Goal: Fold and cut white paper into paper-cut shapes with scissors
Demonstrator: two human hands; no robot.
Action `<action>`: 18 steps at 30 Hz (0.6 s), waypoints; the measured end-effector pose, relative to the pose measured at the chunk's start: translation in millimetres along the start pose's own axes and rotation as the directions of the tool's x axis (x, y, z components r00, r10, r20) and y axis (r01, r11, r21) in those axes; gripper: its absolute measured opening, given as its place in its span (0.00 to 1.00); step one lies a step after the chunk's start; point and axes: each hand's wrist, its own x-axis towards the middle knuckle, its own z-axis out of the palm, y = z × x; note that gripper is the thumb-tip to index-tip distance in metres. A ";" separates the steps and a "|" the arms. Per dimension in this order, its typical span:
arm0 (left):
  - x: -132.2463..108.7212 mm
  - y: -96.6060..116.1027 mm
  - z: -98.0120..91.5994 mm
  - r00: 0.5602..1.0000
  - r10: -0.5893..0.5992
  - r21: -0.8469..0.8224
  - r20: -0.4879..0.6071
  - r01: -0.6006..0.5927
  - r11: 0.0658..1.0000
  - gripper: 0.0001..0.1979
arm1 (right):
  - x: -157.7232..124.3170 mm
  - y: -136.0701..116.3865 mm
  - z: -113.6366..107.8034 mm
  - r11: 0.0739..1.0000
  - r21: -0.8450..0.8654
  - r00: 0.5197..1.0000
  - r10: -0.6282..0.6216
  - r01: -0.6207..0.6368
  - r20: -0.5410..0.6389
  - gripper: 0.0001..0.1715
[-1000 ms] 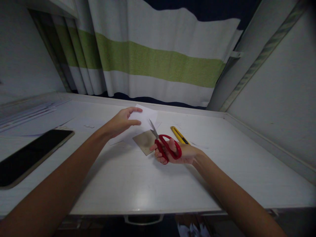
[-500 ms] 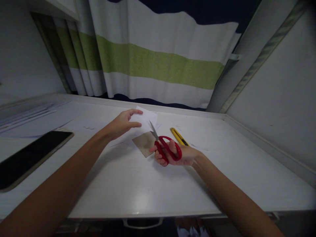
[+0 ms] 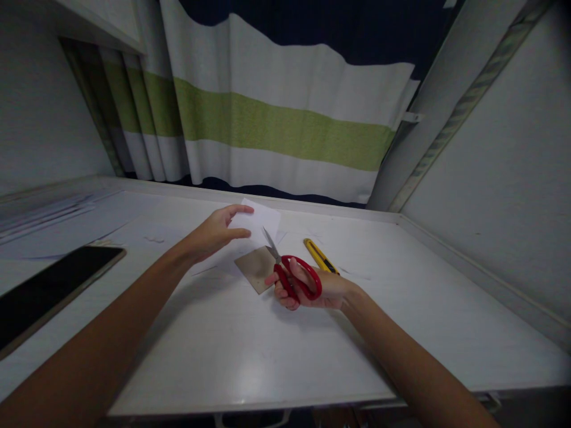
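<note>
A small sheet of white paper (image 3: 266, 219) is held up by my left hand (image 3: 218, 232), its thumb and fingers on the left side of the sheet. My right hand (image 3: 307, 288) grips scissors (image 3: 298, 275) with red handles, fingers through the loops. Their blades point up and to the left, in front of the paper's lower part, and look nearly closed. Whether they touch the paper I cannot tell. Below the paper a greyish-brown square card (image 3: 256, 270) lies on the table, partly covered by the right hand's fingers. A yellow box cutter (image 3: 320, 255) lies just behind that hand.
A dark-screened phone (image 3: 57, 288) lies at the left on the white table (image 3: 214, 356). Behind it are stacked paper sheets (image 3: 53, 214) and small scraps (image 3: 154, 239). A striped curtain (image 3: 276, 125) hangs beyond the back edge, and a wall stands at the right.
The view has tilted slightly upward, so everything sits a little lower and further left. The scissor blades look closer together than before. Both hands keep their holds.
</note>
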 end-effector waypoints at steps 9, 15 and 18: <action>-0.3 1.7 -0.4 1.000 0.001 0.013 -0.019 0.000 1.000 0.24 | 0.3 1.9 4.4 0.997 -0.034 0.997 -0.067 0.066 -0.026 0.23; 0.3 3.1 -0.1 0.999 0.011 0.047 -0.037 -0.009 0.999 0.23 | 1.2 1.8 3.3 0.995 -0.075 0.997 -0.065 0.061 -0.048 0.23; 0.3 3.2 -0.3 0.999 0.012 0.042 -0.034 -0.010 0.999 0.23 | 1.3 1.5 4.2 0.993 -0.092 0.995 -0.082 0.076 -0.064 0.23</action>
